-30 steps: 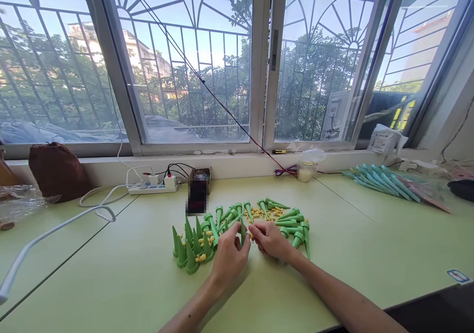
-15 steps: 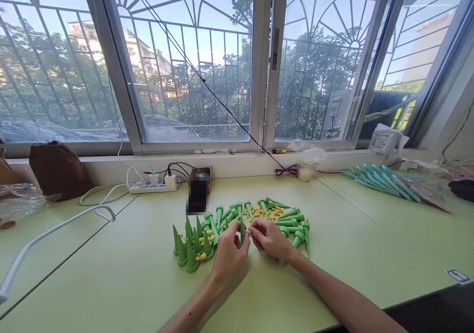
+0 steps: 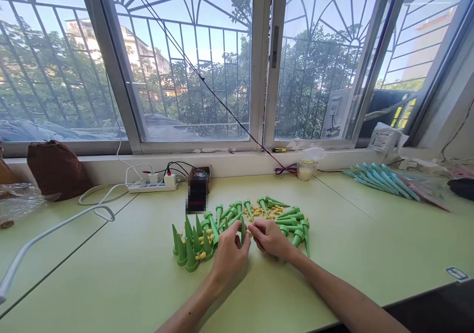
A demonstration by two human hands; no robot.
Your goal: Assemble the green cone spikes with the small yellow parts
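Between the thumb and fingers of my left hand (image 3: 230, 251) a green plastic spike (image 3: 243, 230) is gripped, its tip pointing up. My right hand (image 3: 271, 238) pinches a small yellow valve (image 3: 250, 233) against the side of that spike; the fingers partly cover it. To the left, several upright green spikes (image 3: 190, 259) stand with yellow valves (image 3: 201, 256) at their bases. Behind the hands lie loose yellow valves (image 3: 264, 211), ringed by more green spikes (image 3: 262, 206). Further green spikes (image 3: 291, 220) lie beside my right hand.
A white power strip (image 3: 152, 187) with plugs and cables sits at the back left, near a small box (image 3: 205, 175). Nearby are a brown cloth bag (image 3: 57, 170) and a white curved bar (image 3: 48, 239). A jar (image 3: 305, 170) and teal packets (image 3: 385, 180) stand towards the back right.
Both hands stay nearly in place on the spike and valve. My right fingertips shift only slightly at the valve; the other spikes have not moved.
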